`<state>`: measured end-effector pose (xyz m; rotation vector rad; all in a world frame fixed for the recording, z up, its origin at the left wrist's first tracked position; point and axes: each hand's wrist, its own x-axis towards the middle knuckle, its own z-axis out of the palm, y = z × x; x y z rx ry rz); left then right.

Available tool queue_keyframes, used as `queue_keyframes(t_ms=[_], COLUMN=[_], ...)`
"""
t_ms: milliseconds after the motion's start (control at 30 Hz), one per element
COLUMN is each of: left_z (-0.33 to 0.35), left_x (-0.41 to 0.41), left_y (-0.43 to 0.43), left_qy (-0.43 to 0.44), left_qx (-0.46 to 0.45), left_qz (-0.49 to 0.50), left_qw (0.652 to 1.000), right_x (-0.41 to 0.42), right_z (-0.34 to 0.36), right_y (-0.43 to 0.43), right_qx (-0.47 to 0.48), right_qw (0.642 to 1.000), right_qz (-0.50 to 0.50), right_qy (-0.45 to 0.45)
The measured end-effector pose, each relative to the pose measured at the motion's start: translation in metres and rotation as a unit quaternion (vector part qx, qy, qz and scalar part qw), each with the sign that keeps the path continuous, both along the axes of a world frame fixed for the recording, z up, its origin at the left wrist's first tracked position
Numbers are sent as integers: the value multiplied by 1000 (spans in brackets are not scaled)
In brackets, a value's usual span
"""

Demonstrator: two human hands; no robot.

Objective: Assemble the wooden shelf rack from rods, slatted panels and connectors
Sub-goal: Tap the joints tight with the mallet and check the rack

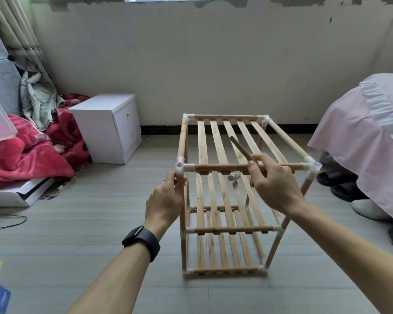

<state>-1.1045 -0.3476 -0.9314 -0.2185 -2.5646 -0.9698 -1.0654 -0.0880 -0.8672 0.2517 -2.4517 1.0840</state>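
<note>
The right grip (276,186) is clamped on a loose wooden rod (240,148), fingers curled round its near end. The rod slants up and away to the left over the top slatted panel (203,141). Whether its hidden end touches the front rail (225,167) cannot be told.

The left grip (166,200) is closed on the near-left connector (180,168), a white plastic corner piece pinched between thumb and fingertips just below the rail. A black wristband (142,242) sits on that wrist.

Both hands are at the top front edge of the shelf rack (233,230), which stands upright on the grey plank floor (77,223) right in front of the person. It has three slatted tiers, one above the other, joined by upright rods and white connectors at the corners; the near-right connector (313,167) caps the slanting front-right post.

To the left, near the rack, a white nightstand (104,128) stands by the wall. Beyond it a red blanket (25,155) lies heaped on the floor. To the right is a bed (359,132) under a pink cover, with dark slippers (340,185) and a white shoe (368,209) at its foot.
</note>
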Motion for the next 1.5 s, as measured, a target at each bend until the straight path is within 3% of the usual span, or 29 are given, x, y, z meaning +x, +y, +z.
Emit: queue_keyframes(t_ms=[167, 433, 533, 567, 633, 733, 833, 933, 1100, 1500], left_z=[-5, -5, -6, -8, -17, -34, -58, -84, -137, -151], left_x=[-11, -34, -26, -22, -16, -29, -64, -106, -172, -295], left_y=[-5, -3, 6, 11, 23, 52, 96, 140, 181, 218], left_qy=[20, 21, 88, 119, 142, 58, -40, -122, -160, -187], left_qx=[4, 1, 48, 64, -5, -160, -236, -241, -295, -263], left_qz=[0, 46, 109, 98, 2, -111, -140, -126, -98, -66], left_qw=[1000, 999, 989, 986, 990, 979, 961, 955, 937, 944], right_x=[-8, -29, -25, -24, -22, -27, -44, -66, -102, -153], right_z=[-15, -8, -9, -8, -6, 4, 16, 13, 8, 1], right_y=[21, 17, 20, 22, 29, 38, 46, 52, 61, 66], right_qx=[87, 66, 61, 64, 70, 97, 180, 219, 216, 227], right_qw=[995, 996, 998, 998, 994, 974, 956, 959, 956, 953], right_qz=[-26, -15, -16, -28, -64, -139, -192, -177, -198, -201], right_qy=[-29, -49, -27, -1, 60, 147, 134, 35, -31, -10])
